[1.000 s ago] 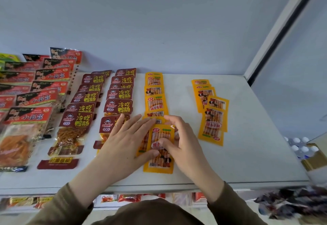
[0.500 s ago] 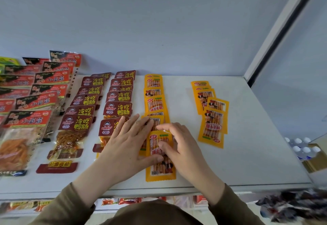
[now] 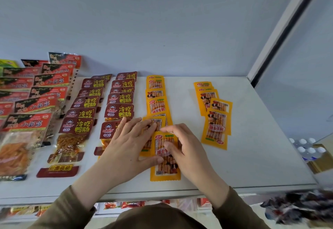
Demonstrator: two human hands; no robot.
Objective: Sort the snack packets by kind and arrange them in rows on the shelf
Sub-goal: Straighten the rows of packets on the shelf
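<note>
1. White shelf (image 3: pixel 252 156) holds the sorted rows: red-and-black packs (image 3: pixel 36 106) at far left, two maroon rows (image 3: pixel 119 99) beside them, then two yellow rows.
2. Right yellow row (image 3: pixel 215 113) lies well apart from the hands, its packets overlapping and a little skewed.
3. Middle yellow row (image 3: pixel 156 100) runs back to the wall; its near end is under the hands.
4. Left hand (image 3: pixel 129 149) lies flat, fingers straight and spread, pressing the second-nearest packet and the neighbouring maroon pack; its thumb touches the front packet's left edge.
5. Right hand (image 3: pixel 185 147) rests on the front packet (image 3: pixel 164 171), fingers curled, thumb pressed on its face and fingertips at its top edge. The two hands sit close together, nearly touching.
6. Compared with a second ago, the front packet has slid slightly toward the shelf's front edge and turned straighter, so it now overlaps the one behind it more evenly.
7. I judge this row nearly done; the right yellow row probably needs squaring next.
</note>
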